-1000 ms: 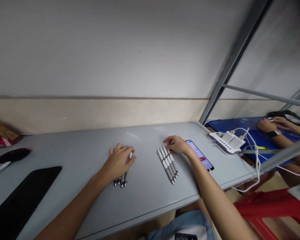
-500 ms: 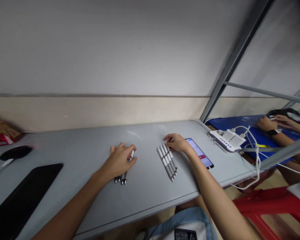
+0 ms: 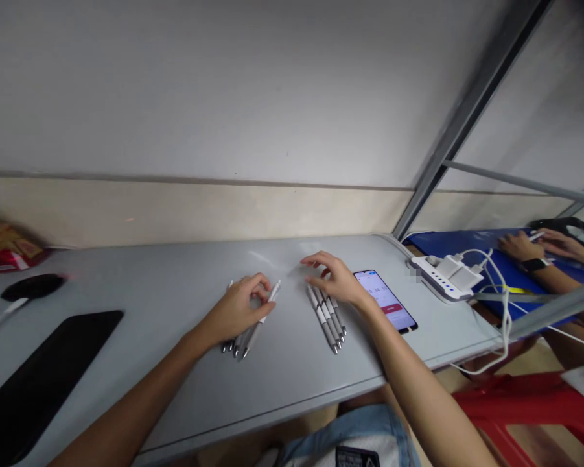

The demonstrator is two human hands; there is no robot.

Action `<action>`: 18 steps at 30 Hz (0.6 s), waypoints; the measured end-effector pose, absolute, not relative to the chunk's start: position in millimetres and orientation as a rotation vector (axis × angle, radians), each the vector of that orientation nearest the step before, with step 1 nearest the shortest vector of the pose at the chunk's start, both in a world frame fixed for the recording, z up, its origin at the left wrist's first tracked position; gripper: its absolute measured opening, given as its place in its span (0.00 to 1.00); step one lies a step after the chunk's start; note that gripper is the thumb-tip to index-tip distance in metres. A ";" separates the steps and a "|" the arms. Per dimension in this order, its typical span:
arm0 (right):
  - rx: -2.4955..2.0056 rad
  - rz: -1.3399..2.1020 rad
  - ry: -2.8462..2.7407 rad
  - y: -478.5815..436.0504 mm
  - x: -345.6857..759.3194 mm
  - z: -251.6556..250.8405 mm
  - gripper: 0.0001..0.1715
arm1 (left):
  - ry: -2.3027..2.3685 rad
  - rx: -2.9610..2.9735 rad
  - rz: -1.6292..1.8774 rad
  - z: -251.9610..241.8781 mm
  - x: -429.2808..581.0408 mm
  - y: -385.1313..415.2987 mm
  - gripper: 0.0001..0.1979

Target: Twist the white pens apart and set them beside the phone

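My left hand (image 3: 240, 308) is pinched on one white and grey pen (image 3: 255, 340), which slants with its white end to the upper right. Beneath that palm lie several more pens, mostly hidden, with only their silver tips showing below the hand. My right hand (image 3: 338, 279) hovers with fingers apart over the upper ends of a second group of pens (image 3: 328, 318), which lie side by side on the grey table (image 3: 292, 376). Nothing shows between its fingers.
A lit phone (image 3: 386, 301) lies right of the pens, beside a white power strip (image 3: 440, 279) with cables. Leftward are a black mat (image 3: 53, 376), a black oval object (image 3: 32, 287) and a red packet (image 3: 10, 250). Beyond the metal frame, another person's hands (image 3: 539, 246) hold something white.
My left hand has drawn one pen out to the right, away from its group. My right hand has lifted off the right-hand pens and shifted left, its fingers spreading.
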State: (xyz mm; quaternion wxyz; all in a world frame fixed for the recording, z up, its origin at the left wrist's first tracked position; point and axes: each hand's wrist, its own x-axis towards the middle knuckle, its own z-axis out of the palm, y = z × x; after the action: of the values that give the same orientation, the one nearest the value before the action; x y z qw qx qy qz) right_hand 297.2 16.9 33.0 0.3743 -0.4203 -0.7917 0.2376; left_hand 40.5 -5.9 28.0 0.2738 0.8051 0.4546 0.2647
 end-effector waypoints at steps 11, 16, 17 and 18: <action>-0.992 0.835 -2.049 7.0 274.4 32.1 0.17 | 1.097 2.178 0.769 26.0 41.4 -7.3 0.10; -1.052 1.028 -1.873 10.0 277.2 30.1 0.24 | 1.282 2.607 0.791 18.2 37.3 1.0 0.11; -1.066 1.107 -1.871 10.4 276.5 29.3 0.26 | 1.273 2.650 0.786 17.3 36.9 1.9 0.11; -1.086 1.186 -1.864 10.9 275.4 28.4 0.28 | 1.270 2.679 0.789 16.7 36.7 2.5 0.11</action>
State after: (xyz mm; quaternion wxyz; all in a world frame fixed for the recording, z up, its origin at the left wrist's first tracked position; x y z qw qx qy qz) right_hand 275.4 10.9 28.4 0.3332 -0.4159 -0.7139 0.4542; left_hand 36.7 2.5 16.7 0.0368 0.8727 0.4135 0.2570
